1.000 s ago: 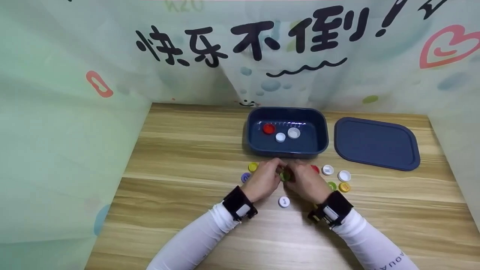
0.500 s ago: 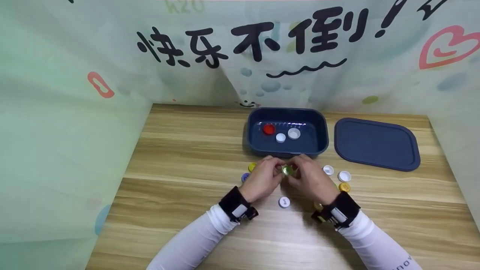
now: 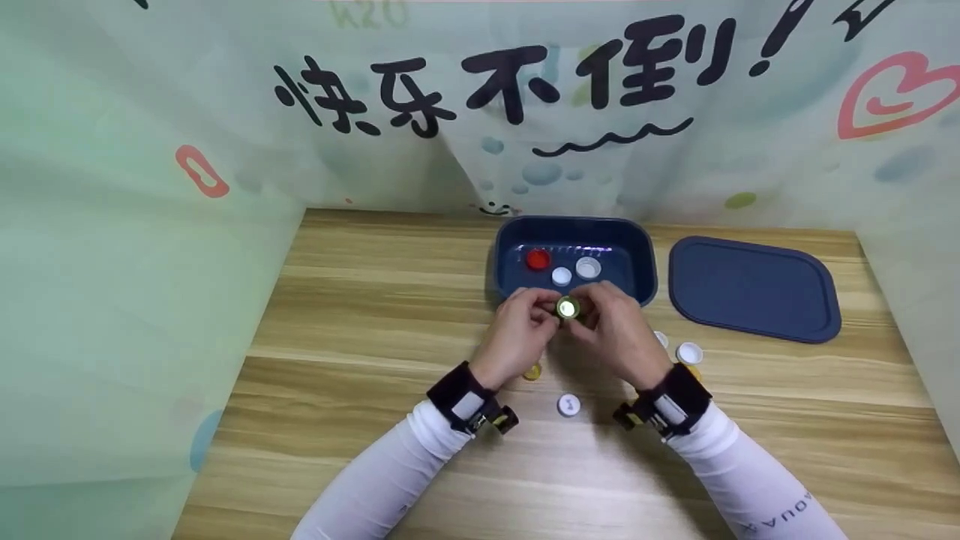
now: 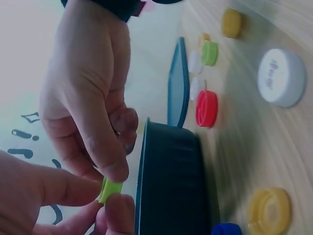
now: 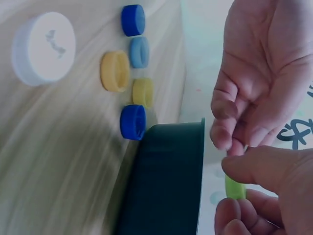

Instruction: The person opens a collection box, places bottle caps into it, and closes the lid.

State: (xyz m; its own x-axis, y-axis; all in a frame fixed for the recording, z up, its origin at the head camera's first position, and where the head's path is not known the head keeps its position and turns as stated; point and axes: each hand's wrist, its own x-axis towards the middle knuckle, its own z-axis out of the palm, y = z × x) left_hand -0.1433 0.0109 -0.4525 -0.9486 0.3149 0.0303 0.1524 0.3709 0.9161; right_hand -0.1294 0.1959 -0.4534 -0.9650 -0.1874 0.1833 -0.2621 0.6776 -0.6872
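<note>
Wood-grain table (image 3: pixel 390 300); small green cap (image 3: pixel 568 307), round, centre glinting white.

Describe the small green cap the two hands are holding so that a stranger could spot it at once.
Start at the dark blue box near the back of the wooden table. By its near rim the left hand and right hand meet, the green cap pinched between them. A second green cap lies on the table; this is the only one held.
</note>
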